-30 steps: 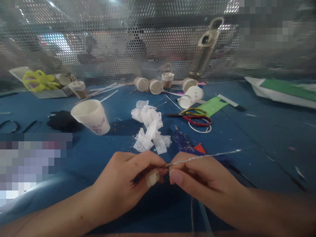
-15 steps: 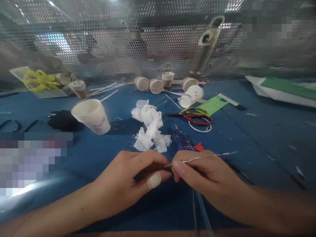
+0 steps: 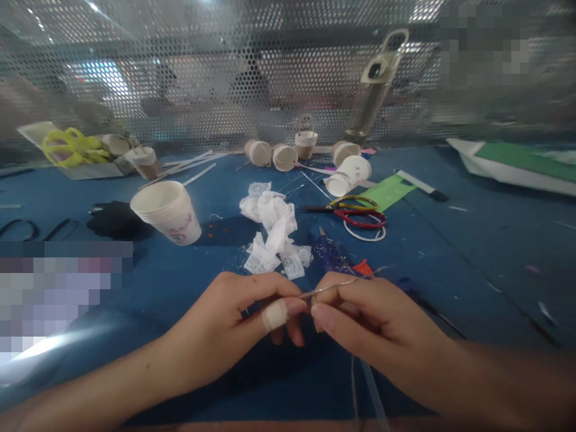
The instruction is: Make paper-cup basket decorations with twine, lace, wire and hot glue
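Note:
My left hand (image 3: 238,324) and my right hand (image 3: 369,321) meet low in the middle over the blue table (image 3: 472,252). Both pinch a thin silvery wire (image 3: 330,288) that runs up and to the right from between the fingertips. A plaster is wrapped round my left thumb. A thin thread hangs down below my right hand. Just beyond the hands lie a heap of white lace ribbon (image 3: 273,231) and a dark blue glue gun (image 3: 333,257) with an orange trigger.
A stack of white paper cups (image 3: 167,213) stands at the left. Red-and-yellow scissors (image 3: 353,211), a lying cup (image 3: 348,175), green paper (image 3: 387,192) and small cup baskets (image 3: 306,144) lie further back. Yellow scissors (image 3: 67,147) are far left. A perforated metal screen (image 3: 225,78) closes the back.
The free end of the wire has become shorter and swung in toward my right hand. My left fingers have shifted along it, thumb now on top. Both hands stay in place.

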Motion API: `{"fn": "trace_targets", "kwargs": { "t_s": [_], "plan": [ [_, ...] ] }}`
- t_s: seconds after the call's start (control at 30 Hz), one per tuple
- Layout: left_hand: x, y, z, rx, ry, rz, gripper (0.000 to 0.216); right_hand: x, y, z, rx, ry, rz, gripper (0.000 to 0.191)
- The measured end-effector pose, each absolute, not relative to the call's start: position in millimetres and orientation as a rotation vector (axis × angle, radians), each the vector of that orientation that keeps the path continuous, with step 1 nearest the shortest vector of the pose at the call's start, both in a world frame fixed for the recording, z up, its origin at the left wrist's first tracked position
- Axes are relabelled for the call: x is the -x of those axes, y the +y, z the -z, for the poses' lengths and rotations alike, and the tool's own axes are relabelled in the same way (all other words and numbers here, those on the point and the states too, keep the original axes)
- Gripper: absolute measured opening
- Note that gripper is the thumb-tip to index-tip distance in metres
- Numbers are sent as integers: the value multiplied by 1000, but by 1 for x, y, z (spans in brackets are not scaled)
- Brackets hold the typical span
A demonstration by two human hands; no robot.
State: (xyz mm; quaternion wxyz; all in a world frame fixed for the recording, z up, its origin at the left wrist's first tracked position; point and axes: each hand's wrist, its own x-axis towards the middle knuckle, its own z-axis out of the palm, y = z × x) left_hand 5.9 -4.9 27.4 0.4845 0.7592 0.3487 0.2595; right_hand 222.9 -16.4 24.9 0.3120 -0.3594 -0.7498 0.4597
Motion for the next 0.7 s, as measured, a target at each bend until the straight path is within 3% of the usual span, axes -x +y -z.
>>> {"fn": "trace_targets", "kwargs": {
  "t_s": [0.37,0.7],
  "plan": [
    [-7,-5,-26,-1979,835,-832,12,-222,-17,-26,954,-1994,-1050,27],
    [-4,-5,-23,-2013,798,-799,12,-223,-17,-26,903,-1943,-1003,26]
  ]
}}
